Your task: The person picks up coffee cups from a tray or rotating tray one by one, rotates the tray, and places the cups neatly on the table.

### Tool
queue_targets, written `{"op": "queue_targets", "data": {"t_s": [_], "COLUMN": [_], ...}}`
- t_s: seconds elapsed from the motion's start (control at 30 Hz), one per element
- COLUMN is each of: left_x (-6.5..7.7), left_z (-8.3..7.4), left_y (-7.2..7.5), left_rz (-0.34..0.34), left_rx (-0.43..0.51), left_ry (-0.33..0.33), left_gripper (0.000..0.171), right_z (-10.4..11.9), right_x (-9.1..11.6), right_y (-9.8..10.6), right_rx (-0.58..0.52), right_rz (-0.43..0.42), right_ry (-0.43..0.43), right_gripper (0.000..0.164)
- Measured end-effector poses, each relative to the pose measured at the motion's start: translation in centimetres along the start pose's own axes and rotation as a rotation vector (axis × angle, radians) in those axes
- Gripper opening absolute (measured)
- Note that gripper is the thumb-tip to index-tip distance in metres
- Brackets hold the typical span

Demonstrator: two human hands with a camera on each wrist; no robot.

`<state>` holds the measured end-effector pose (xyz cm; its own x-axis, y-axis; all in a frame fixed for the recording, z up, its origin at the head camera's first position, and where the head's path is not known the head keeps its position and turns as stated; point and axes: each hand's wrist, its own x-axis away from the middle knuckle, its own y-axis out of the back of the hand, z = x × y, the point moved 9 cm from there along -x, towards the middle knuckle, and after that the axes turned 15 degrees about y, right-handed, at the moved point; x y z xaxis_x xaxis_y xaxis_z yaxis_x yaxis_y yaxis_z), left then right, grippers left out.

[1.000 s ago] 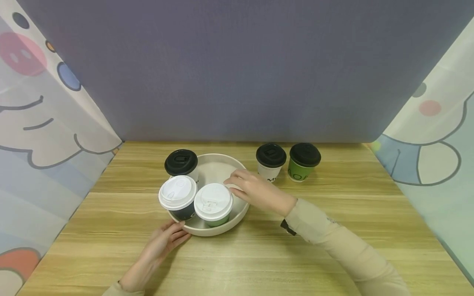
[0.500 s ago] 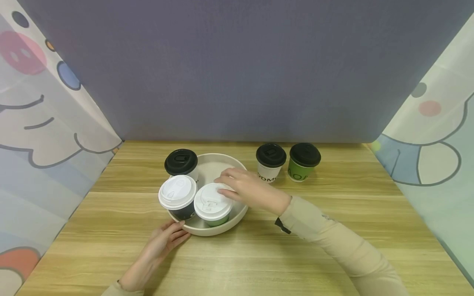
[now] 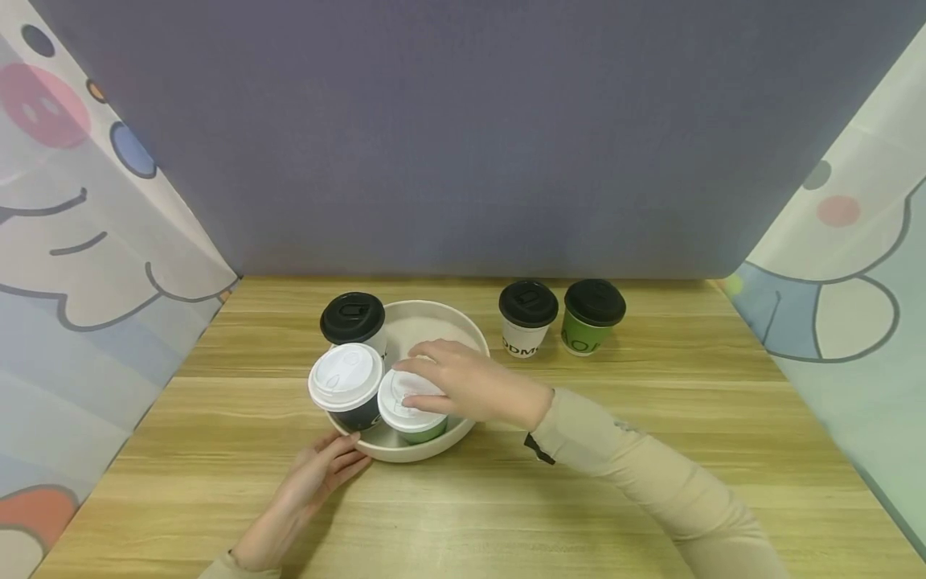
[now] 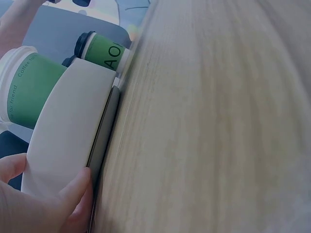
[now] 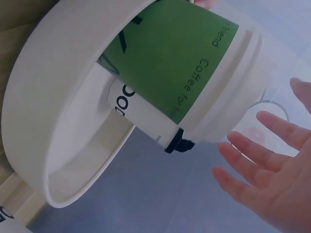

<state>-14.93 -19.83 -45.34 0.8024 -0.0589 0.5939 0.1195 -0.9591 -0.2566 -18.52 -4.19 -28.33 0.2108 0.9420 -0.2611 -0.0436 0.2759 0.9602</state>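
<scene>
A round cream tray with a raised rim bears three lidded paper coffee cups. My left hand grips its near-left edge, thumb at the rim and fingers against the outer side, as the left wrist view shows. Over the white lid of the green cup my right hand hovers with fingers spread. A gap shows between those fingertips and the lid in the right wrist view. Beside that cup stands a dark cup with a white lid. Behind it is a white cup with a black lid.
Right of the tray, a white cup with a black lid and a green cup with a black lid stand upright on the wooden table. A grey panel rises along the back edge. Cartoon-printed cloths hang at both sides.
My right hand has moved left and toward me, from the tray's right inside to above the green cup's white lid. My left hand, the tray and the cups stay put.
</scene>
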Motion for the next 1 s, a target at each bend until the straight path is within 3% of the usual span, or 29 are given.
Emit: {"op": "queue_targets", "data": {"t_s": [0.43, 1.0], "left_x": [0.0, 0.1], "left_z": [0.0, 0.1], "left_y": [-0.1, -0.1], "left_rz": [0.013, 0.012], "left_rx": [-0.026, -0.019], "left_ry": [0.009, -0.001], "left_gripper": [0.058, 0.057], "right_z": [1.0, 1.0], "right_x": [-0.4, -0.4], "right_y": [-1.2, -2.3], "right_rx": [0.019, 0.003], "right_rz": [0.020, 0.060], "right_ry": [0.053, 0.032], "right_gripper": [0.054, 0.061]}}
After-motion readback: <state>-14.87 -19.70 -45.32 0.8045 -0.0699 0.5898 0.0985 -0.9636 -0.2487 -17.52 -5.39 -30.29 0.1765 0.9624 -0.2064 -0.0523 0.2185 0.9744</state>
